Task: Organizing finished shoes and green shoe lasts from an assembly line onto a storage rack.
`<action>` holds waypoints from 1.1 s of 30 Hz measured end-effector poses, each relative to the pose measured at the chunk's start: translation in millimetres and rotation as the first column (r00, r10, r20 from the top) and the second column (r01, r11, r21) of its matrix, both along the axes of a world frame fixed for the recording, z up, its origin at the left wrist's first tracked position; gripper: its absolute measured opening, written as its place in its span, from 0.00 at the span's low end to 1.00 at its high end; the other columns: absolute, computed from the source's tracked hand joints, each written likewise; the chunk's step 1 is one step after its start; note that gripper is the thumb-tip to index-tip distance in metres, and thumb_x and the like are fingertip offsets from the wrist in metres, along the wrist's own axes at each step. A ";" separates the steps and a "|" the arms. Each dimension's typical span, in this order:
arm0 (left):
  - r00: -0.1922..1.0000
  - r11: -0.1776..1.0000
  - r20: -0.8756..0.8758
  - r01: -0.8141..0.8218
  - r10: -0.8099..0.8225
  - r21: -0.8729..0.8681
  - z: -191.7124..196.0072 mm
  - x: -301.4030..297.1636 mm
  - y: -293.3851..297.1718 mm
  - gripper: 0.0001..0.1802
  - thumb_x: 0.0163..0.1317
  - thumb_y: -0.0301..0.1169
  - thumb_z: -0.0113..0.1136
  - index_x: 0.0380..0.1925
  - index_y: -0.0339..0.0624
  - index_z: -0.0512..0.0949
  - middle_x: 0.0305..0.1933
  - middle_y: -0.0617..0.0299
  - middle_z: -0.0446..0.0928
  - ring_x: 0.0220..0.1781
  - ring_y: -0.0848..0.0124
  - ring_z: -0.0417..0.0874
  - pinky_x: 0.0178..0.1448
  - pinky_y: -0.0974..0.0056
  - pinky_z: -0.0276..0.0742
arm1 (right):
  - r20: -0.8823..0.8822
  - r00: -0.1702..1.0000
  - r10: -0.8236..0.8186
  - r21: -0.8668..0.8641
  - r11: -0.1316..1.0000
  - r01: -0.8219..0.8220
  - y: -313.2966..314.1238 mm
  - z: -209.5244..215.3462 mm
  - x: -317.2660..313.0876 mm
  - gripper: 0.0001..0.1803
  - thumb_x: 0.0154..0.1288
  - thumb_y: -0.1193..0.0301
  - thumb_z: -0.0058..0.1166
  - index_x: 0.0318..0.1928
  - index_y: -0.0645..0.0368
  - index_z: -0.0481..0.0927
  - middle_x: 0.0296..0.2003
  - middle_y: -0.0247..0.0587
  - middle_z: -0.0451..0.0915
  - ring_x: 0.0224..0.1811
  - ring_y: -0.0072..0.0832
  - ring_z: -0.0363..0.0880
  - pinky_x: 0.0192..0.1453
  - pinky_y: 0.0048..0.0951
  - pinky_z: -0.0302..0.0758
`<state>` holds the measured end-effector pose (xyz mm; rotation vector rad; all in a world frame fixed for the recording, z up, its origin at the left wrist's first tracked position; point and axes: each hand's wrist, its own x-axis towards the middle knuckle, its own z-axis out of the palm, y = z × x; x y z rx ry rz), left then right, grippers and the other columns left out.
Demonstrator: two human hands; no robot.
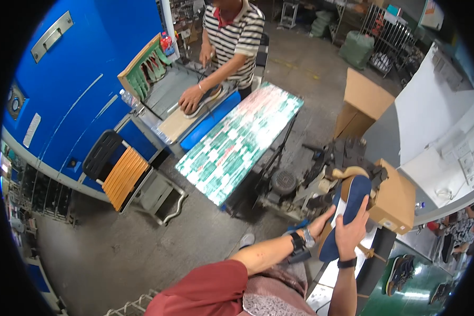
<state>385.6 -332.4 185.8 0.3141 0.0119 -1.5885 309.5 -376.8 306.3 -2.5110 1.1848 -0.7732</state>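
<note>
Both my hands are at a long navy-blue insole (pixel 358 197) at the right. My right hand (pixel 351 231) is closed around its right edge, with the thumb lying over the blue face. My left hand (pixel 319 225) grips it from the left side, its fingertips partly hidden behind it. White and tan surfaces show along the left edge of the insole; whether they belong to it I cannot tell. Just above it sits a curved tan piece (pixel 350 172) by a dark machine (pixel 347 155).
An open cardboard box (pixel 395 197) stands right of my hands. A green-and-white patterned table (pixel 242 142) is ahead. Beyond it a person in a striped shirt (pixel 234 39) handles a shoe (pixel 208 100). A chair (pixel 124 171) is at left, shoes (pixel 400 274) on a green surface at right.
</note>
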 end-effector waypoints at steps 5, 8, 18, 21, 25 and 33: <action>0.941 0.978 0.335 -0.114 0.050 0.174 -4.1 -12.4 -0.2 0.48 0.68 0.67 0.50 0.63 0.27 0.72 0.63 0.47 0.75 0.62 0.70 0.77 0.63 0.65 0.75 | 0.053 0.999 0.000 -0.016 1.000 0.001 12.0 -4.0 -4.4 0.55 0.50 0.69 0.62 0.79 0.53 0.51 0.46 0.54 0.71 0.47 0.56 0.76 0.49 0.48 0.75; 0.907 0.971 0.417 -0.049 -0.054 0.233 2.6 -13.1 13.6 0.52 0.66 0.70 0.51 0.65 0.25 0.70 0.66 0.44 0.73 0.65 0.69 0.75 0.67 0.65 0.71 | 0.098 0.995 0.011 -0.037 0.999 -0.008 23.3 -2.0 -10.8 0.55 0.50 0.70 0.62 0.79 0.54 0.51 0.46 0.54 0.71 0.47 0.56 0.76 0.49 0.49 0.74; 0.283 0.968 0.937 -0.078 -0.206 0.237 48.3 45.8 111.7 0.26 0.63 0.47 0.66 0.44 0.30 0.81 0.39 0.55 0.85 0.37 0.71 0.82 0.44 0.63 0.78 | 0.603 0.606 -0.518 0.785 0.522 -0.334 57.8 -91.1 -107.5 0.38 0.81 0.50 0.38 0.81 0.48 0.43 0.66 0.54 0.71 0.65 0.38 0.72 0.70 0.39 0.68; 0.449 0.961 0.849 0.105 -0.277 0.257 33.7 85.6 150.9 0.28 0.50 0.27 0.75 0.52 0.29 0.78 0.47 0.58 0.84 0.42 0.70 0.84 0.49 0.64 0.80 | 0.514 0.626 -0.587 0.833 0.166 -0.528 15.4 -75.5 -64.0 0.42 0.74 0.38 0.37 0.75 0.56 0.56 0.59 0.50 0.76 0.63 0.39 0.71 0.67 0.46 0.70; -0.168 0.939 0.954 0.198 -0.249 0.280 4.9 110.6 199.3 0.39 0.47 0.45 0.81 0.50 0.25 0.77 0.35 0.49 0.84 0.33 0.60 0.83 0.42 0.56 0.82 | 0.600 0.344 -0.722 0.400 -0.102 -0.911 -5.4 -89.7 -9.6 0.33 0.77 0.45 0.42 0.65 0.61 0.70 0.58 0.47 0.80 0.61 0.40 0.79 0.64 0.44 0.76; -0.730 0.833 0.545 -0.061 -0.413 0.549 -4.1 70.3 209.0 0.37 0.48 0.47 0.79 0.52 0.32 0.80 0.42 0.42 0.85 0.46 0.45 0.85 0.52 0.51 0.80 | 0.683 0.425 -0.594 0.344 -0.252 -0.905 1.3 -84.5 -9.9 0.37 0.66 0.54 0.57 0.70 0.56 0.64 0.53 0.48 0.80 0.55 0.37 0.81 0.63 0.40 0.76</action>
